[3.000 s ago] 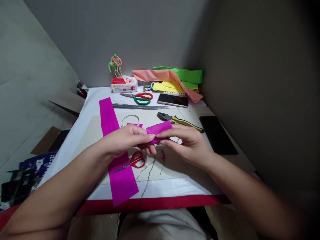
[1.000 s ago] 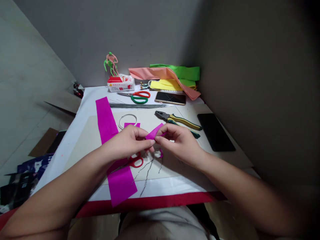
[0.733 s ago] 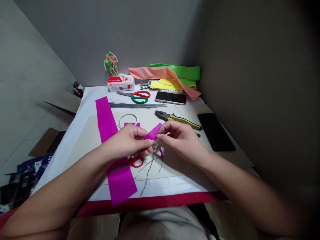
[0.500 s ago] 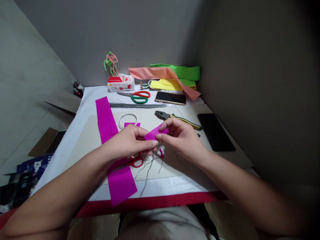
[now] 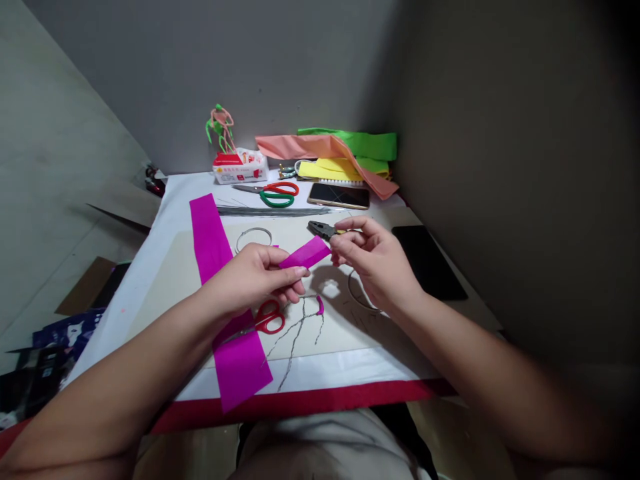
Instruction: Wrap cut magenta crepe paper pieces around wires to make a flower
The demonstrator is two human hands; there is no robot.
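Observation:
My left hand (image 5: 265, 270) is closed on one end of a short magenta paper strip (image 5: 307, 253), thumb on top. The strip slants up to the right, with a lengthwise crease. Right at its far end is my right hand (image 5: 375, 253), fingers loosely curled and slightly apart; whether a fingertip touches the corner is hard to see. Below the hands lies a twisted wire figure (image 5: 303, 323), one piece wrapped in magenta (image 5: 321, 305). Red-handled scissors (image 5: 270, 317) rest across a long magenta paper strip (image 5: 247, 370), partly hidden by my left arm.
Pliers (image 5: 323, 230) lie behind my right hand, beside a black flat slab (image 5: 427, 263). Farther back are a phone (image 5: 339, 195), red-and-green scissors (image 5: 277, 193), straight wires (image 5: 270, 211), a wire coil (image 5: 254, 235), a tissue pack (image 5: 243, 172) with small figures, and folded coloured paper (image 5: 350, 143).
My right hand has moved up and right, its fingers loosening from the short strip, so that its far end now shows. My left hand still holds the strip, shifted slightly left.

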